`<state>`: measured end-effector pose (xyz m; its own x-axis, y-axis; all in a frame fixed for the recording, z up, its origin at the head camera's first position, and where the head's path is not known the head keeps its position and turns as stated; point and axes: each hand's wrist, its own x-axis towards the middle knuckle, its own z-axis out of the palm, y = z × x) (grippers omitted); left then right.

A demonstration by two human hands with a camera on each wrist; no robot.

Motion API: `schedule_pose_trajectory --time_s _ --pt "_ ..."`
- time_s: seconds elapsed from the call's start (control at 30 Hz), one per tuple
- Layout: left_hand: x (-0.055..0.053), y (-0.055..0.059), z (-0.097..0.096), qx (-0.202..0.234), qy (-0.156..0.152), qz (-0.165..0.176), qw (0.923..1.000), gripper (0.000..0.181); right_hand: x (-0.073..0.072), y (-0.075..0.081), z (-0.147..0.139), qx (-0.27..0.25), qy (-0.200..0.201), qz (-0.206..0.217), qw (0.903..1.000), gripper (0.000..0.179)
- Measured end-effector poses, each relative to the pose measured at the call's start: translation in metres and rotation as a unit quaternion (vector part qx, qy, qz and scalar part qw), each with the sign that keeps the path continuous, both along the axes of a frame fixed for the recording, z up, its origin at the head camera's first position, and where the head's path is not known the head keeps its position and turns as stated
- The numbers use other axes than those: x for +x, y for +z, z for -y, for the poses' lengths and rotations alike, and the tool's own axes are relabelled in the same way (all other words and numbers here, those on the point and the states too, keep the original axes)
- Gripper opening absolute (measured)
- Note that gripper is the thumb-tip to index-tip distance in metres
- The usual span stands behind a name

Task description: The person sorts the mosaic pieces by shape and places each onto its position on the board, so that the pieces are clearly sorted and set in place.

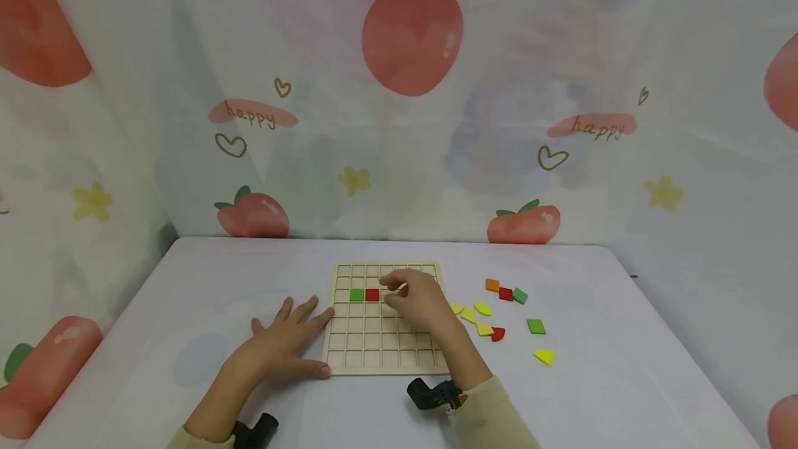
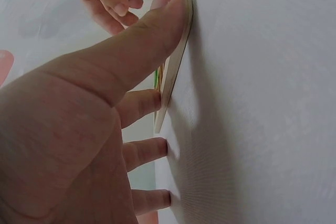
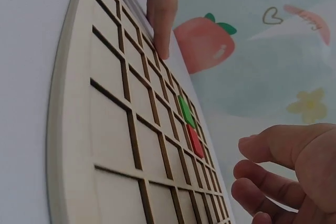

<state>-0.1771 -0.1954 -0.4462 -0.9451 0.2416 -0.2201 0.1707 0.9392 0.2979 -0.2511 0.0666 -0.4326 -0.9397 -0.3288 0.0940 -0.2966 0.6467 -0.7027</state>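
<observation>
A pale wooden grid board (image 1: 355, 341) lies flat on the table. In neighbouring cells of its upper left part sit a green square tile (image 1: 357, 294) and a red square tile (image 1: 372, 294). My left hand (image 1: 283, 345) has its fingers spread at the board's left side; thumb and index fingertip touch the edge, as the left wrist view shows. Above the board, just right of the red tile, hovers my right hand (image 1: 420, 300). Its fingers are loosely bent, with the thumb apart from them, and nothing shows between them in the right wrist view.
Right of the board lie loose pieces: an orange square (image 1: 492, 285), a red square (image 1: 506, 294), green squares (image 1: 535, 326), a red rounded piece (image 1: 498, 334) and several yellow pieces (image 1: 483, 309). A printed curtain (image 1: 399, 158) hangs behind the white table (image 1: 623, 380).
</observation>
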Motion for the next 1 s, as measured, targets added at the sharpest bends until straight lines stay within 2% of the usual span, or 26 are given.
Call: schedule_pose_trajectory --time_s 0.4,0.83,1.0 --pt "0.001 0.004 -0.002 0.003 0.002 -0.001 1.0000 0.102 -0.002 0.007 -0.034 -0.008 -0.049 -0.003 0.9988 0.027" --pt "0.002 0.003 -0.003 0.003 0.006 0.004 1.0000 0.102 -0.006 0.014 -0.067 -0.042 -0.058 -0.013 0.9974 0.031" --pt "0.003 0.004 -0.004 0.005 0.005 0.001 1.0000 0.102 -0.011 0.014 -0.079 -0.040 -0.067 -0.021 0.9968 0.034"
